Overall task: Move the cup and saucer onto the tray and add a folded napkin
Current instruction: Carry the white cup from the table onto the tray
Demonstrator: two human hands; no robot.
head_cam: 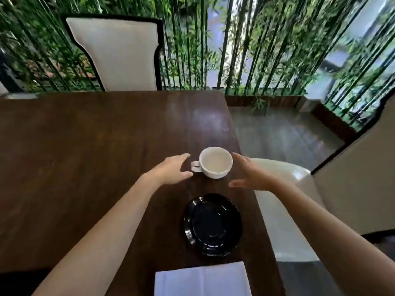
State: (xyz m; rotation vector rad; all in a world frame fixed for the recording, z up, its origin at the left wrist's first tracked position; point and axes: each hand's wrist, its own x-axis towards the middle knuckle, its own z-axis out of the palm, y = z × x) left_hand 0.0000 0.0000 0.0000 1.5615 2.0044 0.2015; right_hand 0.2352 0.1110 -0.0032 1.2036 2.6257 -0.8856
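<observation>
napkin (203, 279): white, folded flat at near table edge; soft, light, lift by a corner.
saucer (212, 224): black, glossy, likely slippery; take at rim.
cup (215, 162): white, apparently empty, standing apart beyond saucer; brittle, handle faces left.
left hand (171, 170), right hand (251, 177): fingers spread, flanking cup, holding nothing; contact unclear.
table (96, 146): dark polished wood; no tray in view.
chair (117, 54), bamboo screen (267, 43): beyond far edge.

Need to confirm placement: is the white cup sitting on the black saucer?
Apart. The head view shows the cup standing on bare table, with dark wood visible between it and the saucer nearer the person.
</observation>
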